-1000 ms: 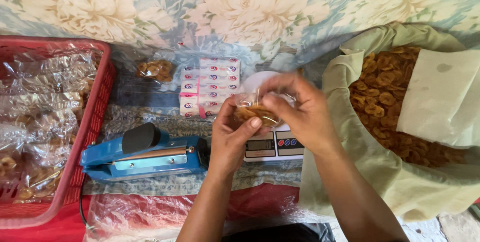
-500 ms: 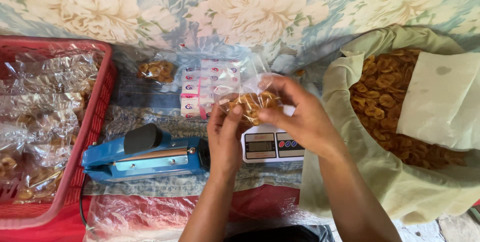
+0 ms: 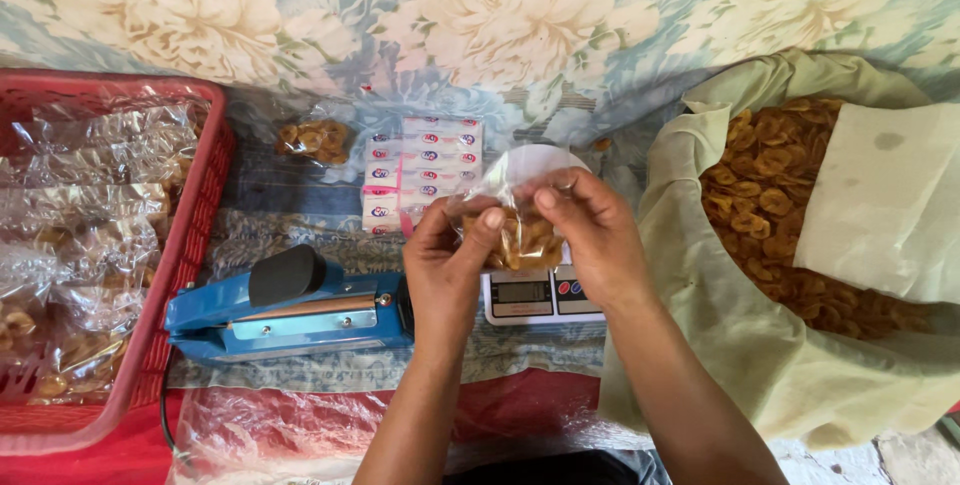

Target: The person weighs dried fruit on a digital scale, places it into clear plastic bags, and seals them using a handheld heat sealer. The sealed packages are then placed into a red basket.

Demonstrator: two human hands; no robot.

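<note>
Both hands hold one small clear plastic bag of golden chips [image 3: 522,235] just above a small white digital scale [image 3: 538,295]. My left hand [image 3: 448,270] pinches the bag's left side. On the bag's right side, my right hand [image 3: 590,235] grips near its open top. The bag's mouth stands up between the fingers. A blue heat sealer [image 3: 290,310] with a black knob lies just left of my left hand.
A red plastic basket [image 3: 195,215] at left holds several filled clear bags. A big cloth-lined sack of loose chips [image 3: 770,205] sits at right, a white paper sheet [image 3: 885,205] over it. Behind the scale lie stacked small white packets [image 3: 420,170] and another chip bag [image 3: 312,140].
The bag was raised from over the scale, then brought back down slightly. Both hands kept their hold and shifted their fingers along its top.
</note>
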